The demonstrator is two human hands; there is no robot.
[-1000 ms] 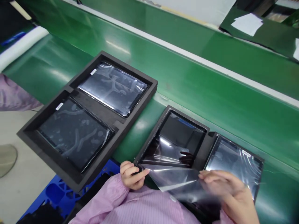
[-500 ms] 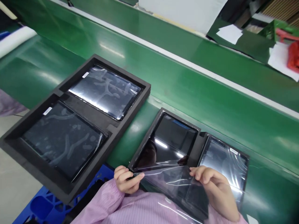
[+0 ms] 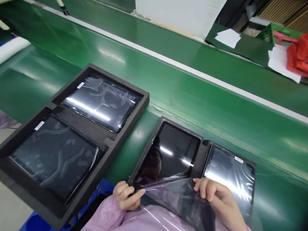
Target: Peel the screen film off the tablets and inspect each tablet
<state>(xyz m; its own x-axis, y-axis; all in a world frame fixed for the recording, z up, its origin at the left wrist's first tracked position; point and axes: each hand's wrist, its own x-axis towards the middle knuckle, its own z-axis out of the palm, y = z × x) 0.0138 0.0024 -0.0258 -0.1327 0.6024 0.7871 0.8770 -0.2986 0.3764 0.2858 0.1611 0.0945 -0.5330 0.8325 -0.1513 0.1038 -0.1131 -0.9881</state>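
Note:
Between my two hands stretches a clear plastic film (image 3: 178, 195), its upper edge over the lower end of a glossy black tablet screen (image 3: 175, 144). My left hand (image 3: 127, 195) pinches the film's left corner by the tray edge. The film's right corner is pinched in my right hand (image 3: 214, 192). That tablet lies in a dark foam tray (image 3: 201, 157). Beside it, in the same tray, is a second screen (image 3: 232, 166) under wrinkled film with a white label; my right hand and the held film cover its lower part.
At left, a larger black foam tray (image 3: 113, 144) holds two film-covered screens (image 3: 103, 99) with white labels. A white strip (image 3: 168, 60) runs along the green bench (image 3: 173, 83). White papers (image 3: 228, 38) and a red bag (image 3: 298, 56) lie at the far right. Something blue (image 3: 38, 223) sits below the left tray.
The view has shifted slightly, so the trays sit lower and further left. Both hands keep hold of the film and have moved slightly down with it.

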